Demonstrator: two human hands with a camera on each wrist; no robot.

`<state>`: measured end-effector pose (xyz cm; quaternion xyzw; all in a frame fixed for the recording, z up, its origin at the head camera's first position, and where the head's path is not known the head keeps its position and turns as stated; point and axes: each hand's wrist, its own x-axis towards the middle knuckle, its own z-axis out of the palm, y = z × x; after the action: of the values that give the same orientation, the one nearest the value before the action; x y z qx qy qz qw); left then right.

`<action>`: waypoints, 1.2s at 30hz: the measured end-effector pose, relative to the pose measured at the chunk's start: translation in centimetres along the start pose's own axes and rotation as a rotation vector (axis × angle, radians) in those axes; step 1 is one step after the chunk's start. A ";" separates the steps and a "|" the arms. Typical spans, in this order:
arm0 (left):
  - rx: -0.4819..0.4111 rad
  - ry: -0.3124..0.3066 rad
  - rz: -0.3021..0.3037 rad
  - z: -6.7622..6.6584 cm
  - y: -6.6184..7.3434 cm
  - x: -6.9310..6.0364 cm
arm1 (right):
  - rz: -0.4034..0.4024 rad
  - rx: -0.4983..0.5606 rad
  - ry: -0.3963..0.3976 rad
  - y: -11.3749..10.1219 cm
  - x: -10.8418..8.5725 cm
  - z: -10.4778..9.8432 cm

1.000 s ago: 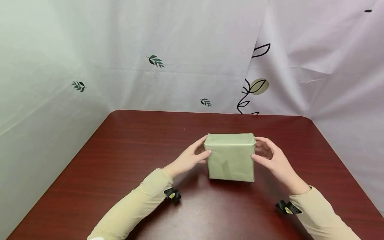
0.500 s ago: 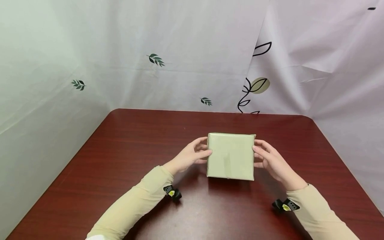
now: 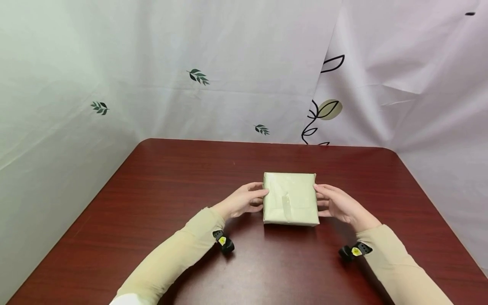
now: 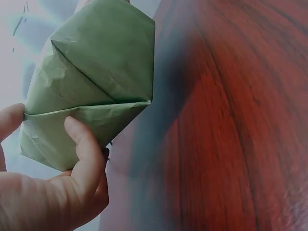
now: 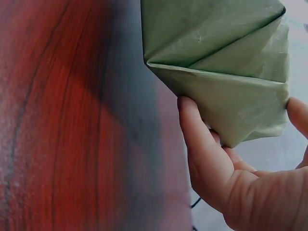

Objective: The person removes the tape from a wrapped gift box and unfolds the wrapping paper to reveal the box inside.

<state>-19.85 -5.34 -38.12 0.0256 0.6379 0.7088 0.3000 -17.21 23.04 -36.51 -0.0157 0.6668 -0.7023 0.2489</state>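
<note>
A box wrapped in pale green paper (image 3: 291, 197) is held between both hands over the table, its broad face with a strip of tape turned up toward the head camera. The left hand (image 3: 244, 201) grips its left side, thumb on the near face edge and fingers along the side. On the opposite side the right hand (image 3: 340, 204) grips it the same way. Folded paper flaps show on the box end (image 4: 96, 72) in the left wrist view, and on the other end (image 5: 221, 62) in the right wrist view.
The dark red wooden table (image 3: 183, 169) has rounded far corners. Behind and beside it hangs pale cloth (image 3: 228, 51) printed with leaves. Both forearms, in light sleeves with black wrist-worn devices (image 3: 224, 242), lie across the near part of the table.
The box has tilted so that its top edge face is no longer seen and its broad taped face points further upward. The right hand has moved slightly left with it.
</note>
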 end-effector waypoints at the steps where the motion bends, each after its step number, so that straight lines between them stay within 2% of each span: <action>1: 0.000 0.000 -0.013 0.0 0.0 0.2 | 0.013 0.009 -0.003 0.1 0.2 -0.1; 6: 0.007 -0.012 -0.062 -0.3 -0.1 0.8 | 0.064 0.006 -0.017 0.4 1.2 -0.6; 12: 0.012 -0.008 -0.098 -0.8 -0.3 1.5 | 0.120 -0.048 -0.021 0.7 2.1 -0.9; 18: 0.046 0.000 -0.117 -1.1 -0.3 1.9 | 0.152 -0.060 -0.039 1.0 2.5 -1.2; 26: 0.108 0.003 -0.117 -1.2 0.1 2.0 | 0.177 -0.055 -0.052 1.1 2.8 -1.3; 36: 0.088 -0.045 -0.102 -1.3 0.0 2.1 | 0.191 -0.087 -0.014 1.2 2.7 -1.5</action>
<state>-22.10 -5.55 -39.13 0.0222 0.6619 0.6633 0.3486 -19.72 23.46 -38.69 0.0325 0.6935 -0.6455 0.3185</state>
